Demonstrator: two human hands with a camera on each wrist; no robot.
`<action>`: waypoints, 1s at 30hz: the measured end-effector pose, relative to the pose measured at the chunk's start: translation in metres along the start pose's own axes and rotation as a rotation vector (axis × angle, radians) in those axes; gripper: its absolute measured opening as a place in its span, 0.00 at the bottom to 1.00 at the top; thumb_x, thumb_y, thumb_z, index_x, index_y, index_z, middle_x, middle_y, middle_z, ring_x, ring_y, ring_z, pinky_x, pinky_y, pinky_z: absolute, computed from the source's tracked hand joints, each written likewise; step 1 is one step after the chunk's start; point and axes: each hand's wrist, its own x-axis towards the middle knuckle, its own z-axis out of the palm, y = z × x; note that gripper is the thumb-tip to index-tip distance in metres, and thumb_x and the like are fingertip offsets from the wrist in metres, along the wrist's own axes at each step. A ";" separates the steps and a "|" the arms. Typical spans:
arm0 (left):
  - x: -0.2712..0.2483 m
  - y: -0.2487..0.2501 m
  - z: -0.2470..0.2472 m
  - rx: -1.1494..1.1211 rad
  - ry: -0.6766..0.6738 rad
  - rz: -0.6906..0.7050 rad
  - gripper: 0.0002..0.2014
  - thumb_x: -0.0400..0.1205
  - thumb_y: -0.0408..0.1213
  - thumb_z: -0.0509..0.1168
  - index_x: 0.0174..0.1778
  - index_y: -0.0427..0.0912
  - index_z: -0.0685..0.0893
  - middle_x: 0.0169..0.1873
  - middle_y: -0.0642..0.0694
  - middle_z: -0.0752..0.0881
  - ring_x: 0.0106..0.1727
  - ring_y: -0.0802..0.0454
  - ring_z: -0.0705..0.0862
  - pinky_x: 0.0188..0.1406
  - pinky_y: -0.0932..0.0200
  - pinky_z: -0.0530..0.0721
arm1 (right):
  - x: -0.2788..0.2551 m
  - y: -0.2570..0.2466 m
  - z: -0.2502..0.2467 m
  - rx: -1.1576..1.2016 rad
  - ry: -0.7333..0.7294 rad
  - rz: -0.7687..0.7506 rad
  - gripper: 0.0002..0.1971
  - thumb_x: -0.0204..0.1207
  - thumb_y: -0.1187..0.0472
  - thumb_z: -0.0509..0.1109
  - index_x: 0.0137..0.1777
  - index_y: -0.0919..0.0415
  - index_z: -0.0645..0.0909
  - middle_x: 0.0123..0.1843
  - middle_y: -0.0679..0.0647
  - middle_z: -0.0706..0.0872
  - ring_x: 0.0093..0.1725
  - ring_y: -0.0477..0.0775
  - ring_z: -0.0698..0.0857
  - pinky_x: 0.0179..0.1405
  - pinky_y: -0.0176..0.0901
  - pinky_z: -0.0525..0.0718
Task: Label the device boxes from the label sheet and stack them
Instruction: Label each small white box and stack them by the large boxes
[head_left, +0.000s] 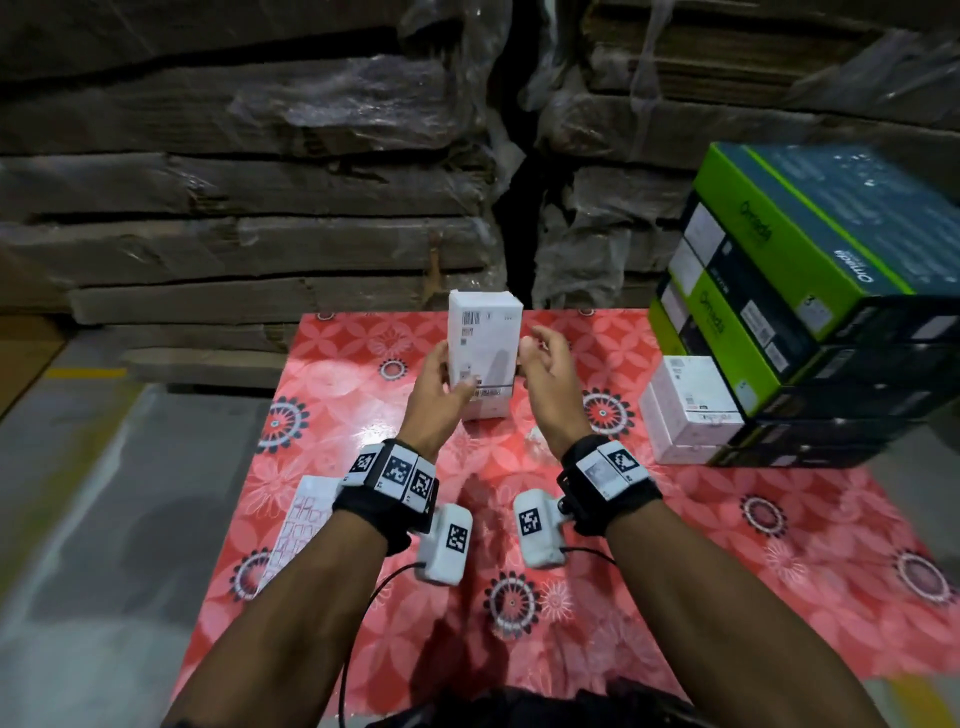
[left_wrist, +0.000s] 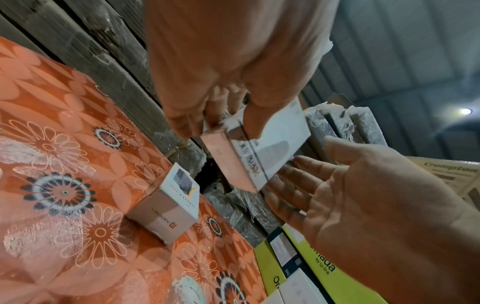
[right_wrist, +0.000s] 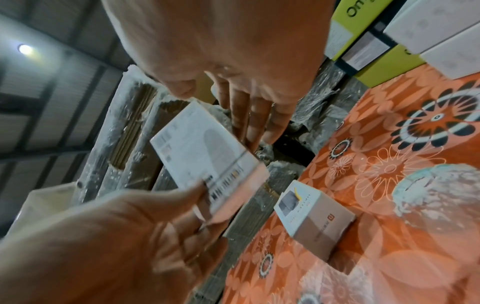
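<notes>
The left hand (head_left: 439, 387) grips a tall white cardboard device box (head_left: 485, 343) by its lower left edge, thumb pressed on the printed face over the barcode strip, fingers curled behind. That leaves the face turned up toward the person, probably so it can be read or a label pressed flat on it. The right hand (head_left: 545, 371) hangs just beside the box's right edge, fingers loosely spread, holding nothing; whether a fingertip touches the box I cannot tell. The box is lifted above the far middle of the red flower-patterned table cover (head_left: 363, 545). Below it lies a second white box (left_wrist: 166, 209). The white label sheet (head_left: 296, 525) lies at the left edge, within the left hand's reach. Near the right edge a small stack of white boxes (head_left: 685, 410) leans against green-and-black cartons (head_left: 795, 291), probably where this one goes
</notes>
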 end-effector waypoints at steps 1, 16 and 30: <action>0.000 -0.001 0.002 0.009 -0.019 0.032 0.27 0.81 0.25 0.64 0.76 0.46 0.70 0.66 0.48 0.80 0.67 0.52 0.79 0.62 0.53 0.82 | 0.003 -0.002 -0.004 0.015 0.017 0.012 0.16 0.87 0.46 0.58 0.67 0.53 0.75 0.61 0.50 0.84 0.58 0.48 0.84 0.57 0.40 0.81; 0.008 0.003 0.020 -0.166 -0.116 -0.012 0.15 0.88 0.39 0.59 0.66 0.35 0.82 0.56 0.42 0.89 0.55 0.50 0.87 0.50 0.63 0.84 | 0.006 0.015 -0.029 -0.072 -0.054 0.063 0.08 0.84 0.62 0.67 0.61 0.56 0.80 0.59 0.52 0.88 0.56 0.50 0.86 0.49 0.41 0.80; 0.001 -0.016 0.029 -0.015 -0.132 0.077 0.29 0.78 0.27 0.67 0.76 0.44 0.70 0.62 0.54 0.81 0.60 0.61 0.82 0.52 0.66 0.83 | -0.016 0.028 -0.036 -0.120 -0.078 0.049 0.32 0.69 0.77 0.66 0.73 0.54 0.76 0.63 0.47 0.82 0.60 0.52 0.84 0.55 0.43 0.87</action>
